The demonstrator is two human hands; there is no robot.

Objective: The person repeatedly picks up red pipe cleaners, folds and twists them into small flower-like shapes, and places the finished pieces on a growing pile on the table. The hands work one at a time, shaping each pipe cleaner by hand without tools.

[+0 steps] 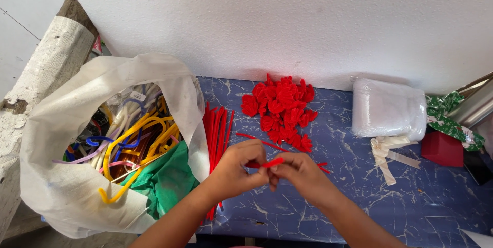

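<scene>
A marbled blue table (411, 201) lay under the grip. Left of it slumped a white plastic bag (61, 140) stuffed with fuzzy stems in yellow, white and purple. Right of it sat a clear packet (387, 108). Beyond the grip lay a heap of curled red petals (281, 110), with straight red stems (215, 124) just left. The left hand (236, 168) and right hand (298, 172) met fingertip to fingertip, both pinched shut on a short fuzzy red piece (271, 162).

free: blue table (359, 196) front-right | blocked: bag (67, 176) left, red shapes (282, 109) ahead
</scene>
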